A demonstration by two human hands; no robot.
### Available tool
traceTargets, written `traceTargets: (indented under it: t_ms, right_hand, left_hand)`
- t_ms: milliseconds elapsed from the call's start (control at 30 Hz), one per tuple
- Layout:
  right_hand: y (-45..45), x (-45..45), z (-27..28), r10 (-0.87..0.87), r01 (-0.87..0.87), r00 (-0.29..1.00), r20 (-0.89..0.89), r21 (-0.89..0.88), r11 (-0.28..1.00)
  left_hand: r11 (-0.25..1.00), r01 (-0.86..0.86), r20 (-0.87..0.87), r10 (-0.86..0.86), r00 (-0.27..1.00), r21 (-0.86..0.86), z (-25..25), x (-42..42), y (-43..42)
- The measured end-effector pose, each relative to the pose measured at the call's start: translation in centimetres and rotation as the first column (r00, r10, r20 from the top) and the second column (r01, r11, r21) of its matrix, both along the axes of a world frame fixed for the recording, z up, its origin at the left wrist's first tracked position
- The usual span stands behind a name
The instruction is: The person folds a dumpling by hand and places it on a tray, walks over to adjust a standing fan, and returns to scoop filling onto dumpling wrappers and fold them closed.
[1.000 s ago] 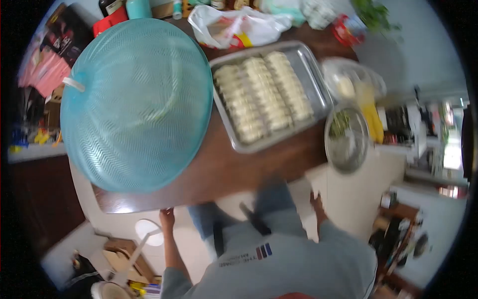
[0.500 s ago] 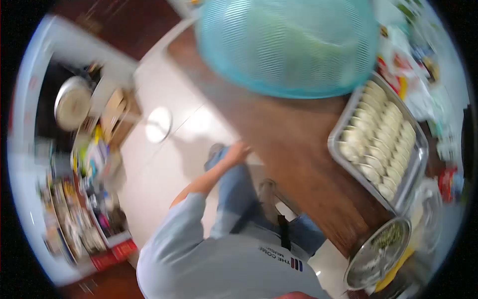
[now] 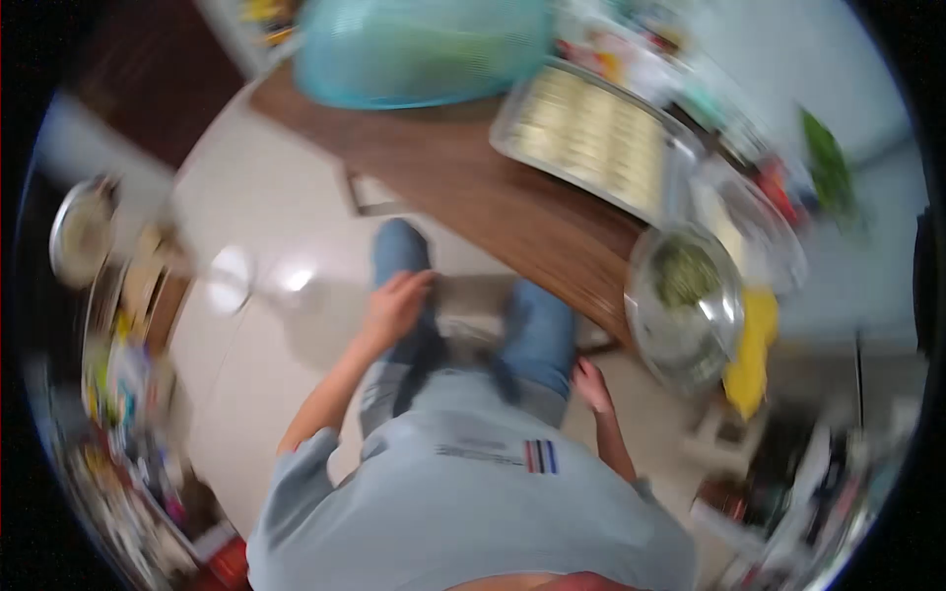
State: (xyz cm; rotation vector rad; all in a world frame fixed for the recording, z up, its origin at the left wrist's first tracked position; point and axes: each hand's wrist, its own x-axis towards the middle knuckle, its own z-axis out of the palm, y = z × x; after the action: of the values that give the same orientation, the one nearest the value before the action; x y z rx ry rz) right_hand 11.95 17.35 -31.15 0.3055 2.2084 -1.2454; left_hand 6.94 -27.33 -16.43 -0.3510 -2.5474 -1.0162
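Note:
My left hand [image 3: 397, 303] hangs over my left knee with its fingers loosely apart and nothing visible in them. My right hand [image 3: 592, 385] is low beside my right thigh, near the table's front edge, blurred but with its fingers apart and nothing seen in it. Nearest to it on the table is a metal bowl [image 3: 645, 325] containing a chopped green filling [image 3: 685, 274]. Beyond the bowl lies a metal tray [image 3: 680, 187] with rows of pale dumplings [image 3: 591, 133].
A turquoise mesh cover [image 3: 424, 59] stands at the far end of the wooden table [image 3: 473, 222]. A yellow cloth [image 3: 752, 355] hangs by the bowl, next to a clear plastic bag or container [image 3: 769, 231]. Shelves with goods line the left; a white round object [image 3: 230, 281] is on the floor.
My view has swung to the right, so table, tray and bowl appear further left. My right hand has come into view. My left hand is now over my knee, away from the table edge.

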Motion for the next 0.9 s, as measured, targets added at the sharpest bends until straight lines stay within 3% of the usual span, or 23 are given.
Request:
traceTargets:
  t_ms: [33,67,133,167,233,267,333,400,467,533,567,633,667,733,767,833,900]
  right_hand:
    - [-0.5,0.6,0.1,-0.006,0.020,0.968,-0.251,0.050,0.999]
    - [-1.6,0.4,4.9,0.102,-0.050,0.957,-0.271,0.195,0.979]
    - [-2.0,0.2,10.4,0.175,-0.151,0.973,-0.152,0.158,0.976]
    - [-1.6,1.1,11.8,0.125,-0.102,0.981,-0.149,0.154,0.983]
    - [-2.1,1.7,14.9,0.274,-0.247,0.903,-0.330,0.123,0.961]
    - [-1.8,1.9,17.4,0.250,-0.223,0.911,-0.328,0.119,0.968]
    - [-0.4,1.8,23.6,0.352,-0.371,0.927,-0.130,-0.168,0.913]
    - [2.0,1.6,28.0,0.339,-0.372,0.925,-0.172,-0.228,0.900]
    - [4.5,1.9,31.1,0.337,-0.390,0.916,-0.219,-0.287,0.875]
    - [6.8,1.9,33.2,0.135,-0.366,0.854,-0.503,-0.396,0.842]
    - [7.4,1.8,33.7,0.122,-0.356,0.851,-0.511,-0.389,0.850]
    - [8.2,1.6,34.6,-0.265,0.127,0.774,-0.576,-0.268,0.955]
    - [8.3,0.8,35.2,-0.276,0.140,0.763,-0.585,-0.267,0.953]
    - [7.6,-2.4,36.9,-0.430,0.417,0.696,-0.575,-0.165,0.894]
    - [7.5,-4.1,37.5,-0.367,0.388,0.672,-0.643,-0.117,0.914]
    - [7.9,-7.4,37.9,-0.306,0.371,0.639,-0.706,-0.065,0.926]
    - [8.9,-10.6,37.5,-0.119,0.242,0.559,-0.821,0.025,0.970]
  left_hand:
    - [0.999,0.043,0.004,-0.043,0.999,-0.009,1.1,0.0,1.0]
    - [0.997,0.071,0.007,-0.071,0.997,-0.030,1.9,-0.2,2.2]
    - [0.976,0.216,-0.074,-0.218,0.973,-0.035,3.2,-1.1,5.0]
    - [0.968,0.242,-0.158,-0.249,0.956,-0.063,4.0,-1.6,5.8]
    - [0.949,0.315,-0.208,-0.314,0.926,-0.029,6.5,-3.2,7.4]
    - [0.936,0.351,-0.255,-0.338,0.906,0.008,7.5,-3.9,8.8]
    - [0.909,0.417,-0.283,-0.394,0.875,0.024,9.6,-5.9,11.4]
    - [0.880,0.473,-0.311,-0.439,0.843,0.040,10.9,-8.0,14.0]
    - [0.845,0.511,-0.226,-0.473,0.852,0.159,11.7,-9.9,16.0]
    - [0.828,0.541,-0.230,-0.503,0.833,0.148,12.5,-11.6,17.5]
    - [0.820,0.543,-0.205,-0.509,0.836,0.182,13.1,-12.2,18.3]
    - [0.820,0.552,-0.212,-0.518,0.829,0.153,15.3,-13.4,19.8]
    - [0.810,0.567,-0.223,-0.531,0.817,0.149,16.6,-14.2,20.6]
    - [0.806,0.581,-0.144,-0.566,0.812,0.112,18.3,-15.7,22.3]
    - [0.773,0.633,-0.241,-0.606,0.758,0.045,18.7,-17.3,23.3]
    - [0.721,0.693,-0.271,-0.663,0.698,0.020,19.7,-19.6,26.1]
    - [0.667,0.745,-0.297,-0.713,0.635,-0.009,20.3,-21.8,29.2]
